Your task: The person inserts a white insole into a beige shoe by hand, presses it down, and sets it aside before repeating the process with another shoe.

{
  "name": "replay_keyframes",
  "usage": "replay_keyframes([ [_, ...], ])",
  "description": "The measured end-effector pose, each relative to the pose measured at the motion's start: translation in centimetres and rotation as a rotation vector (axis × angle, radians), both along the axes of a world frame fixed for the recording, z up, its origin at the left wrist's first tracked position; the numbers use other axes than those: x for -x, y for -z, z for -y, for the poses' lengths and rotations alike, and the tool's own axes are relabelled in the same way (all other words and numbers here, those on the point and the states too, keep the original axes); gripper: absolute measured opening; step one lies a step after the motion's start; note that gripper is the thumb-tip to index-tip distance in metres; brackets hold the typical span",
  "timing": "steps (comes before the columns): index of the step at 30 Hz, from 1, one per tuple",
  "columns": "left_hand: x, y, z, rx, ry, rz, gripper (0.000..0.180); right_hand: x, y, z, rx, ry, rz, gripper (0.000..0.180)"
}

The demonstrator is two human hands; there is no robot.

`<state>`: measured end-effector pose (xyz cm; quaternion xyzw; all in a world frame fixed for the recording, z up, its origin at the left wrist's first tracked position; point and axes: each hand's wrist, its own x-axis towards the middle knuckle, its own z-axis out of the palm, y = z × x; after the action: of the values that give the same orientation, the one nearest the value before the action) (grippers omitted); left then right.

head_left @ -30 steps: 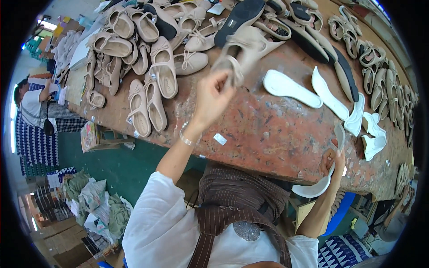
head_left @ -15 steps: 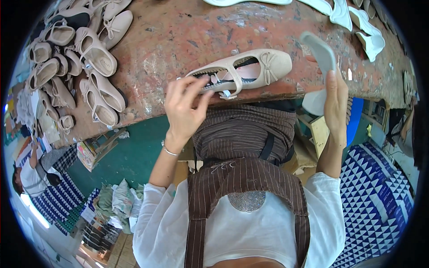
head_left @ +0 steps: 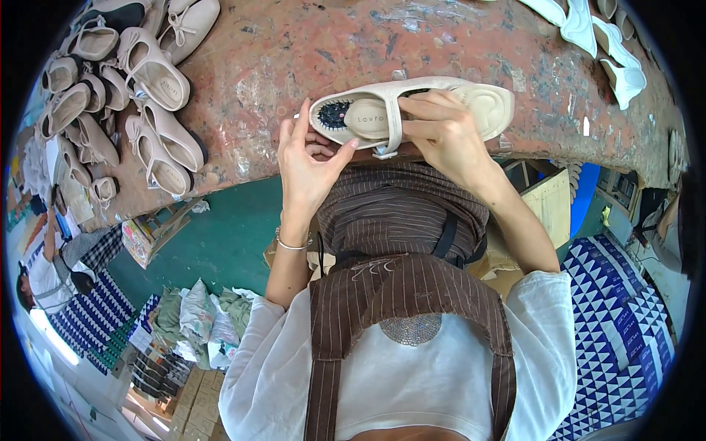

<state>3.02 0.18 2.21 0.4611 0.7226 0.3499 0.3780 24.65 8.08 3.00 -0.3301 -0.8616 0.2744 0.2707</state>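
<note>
A beige strapped shoe (head_left: 395, 121) lies sideways on the bench with its heel to the left. My left hand (head_left: 312, 158) is closed round the heel, thumb on the near side and fingers behind it. Inside the opening shows a beige insole (head_left: 365, 117) with a printed pad, and dark stitched lining shows at the heel. My right hand (head_left: 452, 136) is closed, fingers reaching into the shoe past the strap. Over the toe end lies a padded beige insole piece (head_left: 494, 110); whether it joins the one inside is hidden by the hand.
Many beige shoes (head_left: 158, 73) crowd the worn red bench (head_left: 279, 44) on the left. White insoles (head_left: 625, 77) lie at the far right. Below the bench are a wooden box (head_left: 548, 202) and bagged bundles (head_left: 198, 312); patterned blue boxes (head_left: 618, 316) are stacked at right.
My right hand has brought the insole from the right down to the shoe, its fingers now in the opening. My left hand has gone from over the heel to gripping it.
</note>
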Motion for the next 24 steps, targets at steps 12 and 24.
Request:
replay_keyframes([
  [12,0.9,1.4,-0.3,-0.073,-0.028,0.147,0.071,4.2,1.5,-0.3,0.23,0.021,-0.132,0.02],
  [24,0.5,3.2,-1.2,-0.09,-0.266,0.199,0.036,4.7,2.1,0.0,0.205,0.023,0.028,0.017],
])
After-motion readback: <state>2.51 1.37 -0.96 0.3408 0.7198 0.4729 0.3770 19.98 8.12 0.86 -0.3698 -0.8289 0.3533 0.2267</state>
